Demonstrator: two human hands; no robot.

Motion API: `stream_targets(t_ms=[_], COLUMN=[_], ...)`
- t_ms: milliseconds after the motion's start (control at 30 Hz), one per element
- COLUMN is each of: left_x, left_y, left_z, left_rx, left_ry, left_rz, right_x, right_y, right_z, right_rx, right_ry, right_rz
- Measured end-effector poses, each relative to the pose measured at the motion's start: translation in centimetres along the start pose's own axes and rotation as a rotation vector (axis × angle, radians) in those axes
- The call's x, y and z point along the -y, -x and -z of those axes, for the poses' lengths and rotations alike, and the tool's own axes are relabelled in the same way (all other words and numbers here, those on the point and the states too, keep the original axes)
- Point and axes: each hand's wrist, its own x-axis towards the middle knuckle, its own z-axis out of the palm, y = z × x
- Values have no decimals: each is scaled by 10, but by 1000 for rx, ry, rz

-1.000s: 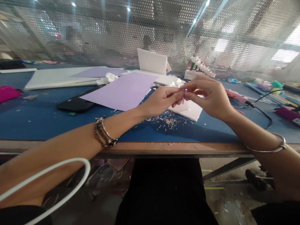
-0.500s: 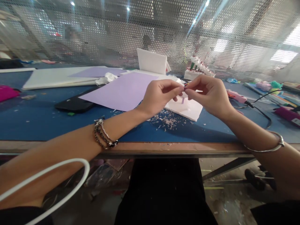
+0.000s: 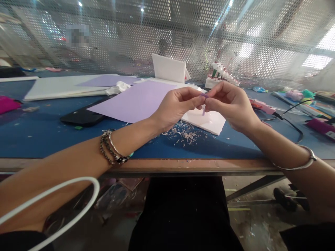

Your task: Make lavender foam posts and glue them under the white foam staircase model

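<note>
Between the fingertips of both hands is a small purple piece (image 3: 204,94), like a narrow strip; its exact shape is mostly covered by the fingers. My left hand (image 3: 176,104) pinches it from the left, and my right hand (image 3: 230,103) pinches it from the right, the two hands nearly touching. Just below them a white foam board (image 3: 209,123) lies on the table, with a short purple upright bit (image 3: 203,112) above its surface. A large purple sheet (image 3: 133,101) lies flat to the left of my left hand.
Pale shavings (image 3: 187,134) are scattered on the blue table (image 3: 47,139) in front of the board. A black flat object (image 3: 81,116) lies left, partly under the sheet. A pink glue gun (image 3: 264,106) with a black cord rests at right. A white panel (image 3: 169,68) stands behind.
My hands have shifted very slightly, and the purple piece between the fingertips shows more plainly. My left forearm has moved a little to the left.
</note>
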Motion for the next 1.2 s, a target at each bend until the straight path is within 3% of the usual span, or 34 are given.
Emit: stream_targets(t_ms=[167, 400, 633, 867, 1033, 1200], left_x=[-3, -8, -7, -5, -7, -6], left_y=[-2, -1, 1, 3, 4, 3], left_z=[5, 4, 2, -4, -6, -2], left_rx=[188, 210, 148, 68, 23, 55], left_ry=[-60, -177, -145, -33, -72, -146], left_rz=[74, 232, 283, 167, 118, 115], right_x=[9, 17, 19, 13, 10, 7], right_y=[1, 4, 4, 7, 8, 8], right_z=[17, 26, 20, 10, 8, 8], right_rx=[258, 339, 200, -31, -76, -49], right_ry=[16, 209, 545, 415, 329, 327], right_rz=[-38, -47, 155, 131, 162, 209])
